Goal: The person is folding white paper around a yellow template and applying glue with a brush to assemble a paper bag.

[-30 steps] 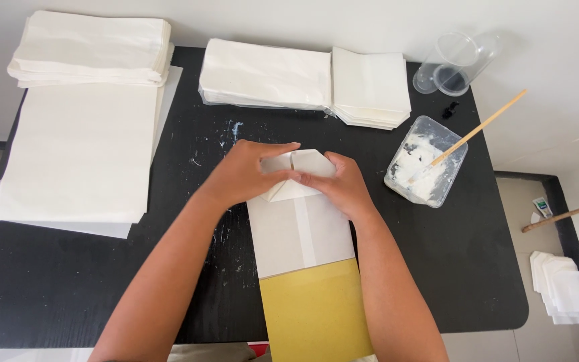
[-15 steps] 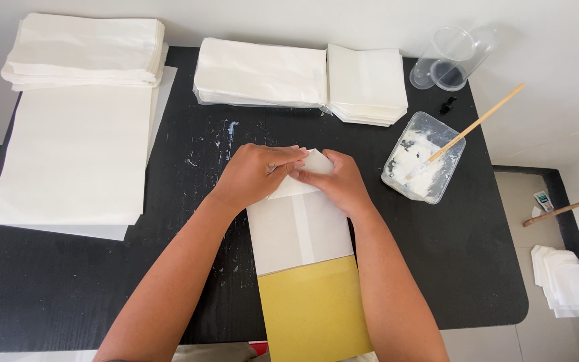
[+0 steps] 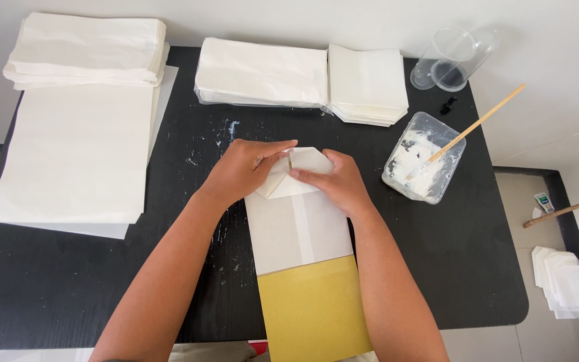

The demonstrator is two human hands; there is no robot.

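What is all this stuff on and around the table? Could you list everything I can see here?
black table: one, black, fills most of the view
large flat white paper sheets: a pile, white, table's left
stack of folded white paper: one, white, far left corner
stacks of white paper bags: two side by side, white, far edge middle
white paper bag being folded: one, white, centre, over a yellow board
clear plastic tub of white paste: one, right of centre, wooden stick in it
clear plastic cups: lying on their side, far right
small white papers: a few, on the floor, right
left hand: on the bag's folded top
right hand: on the bag's folded top
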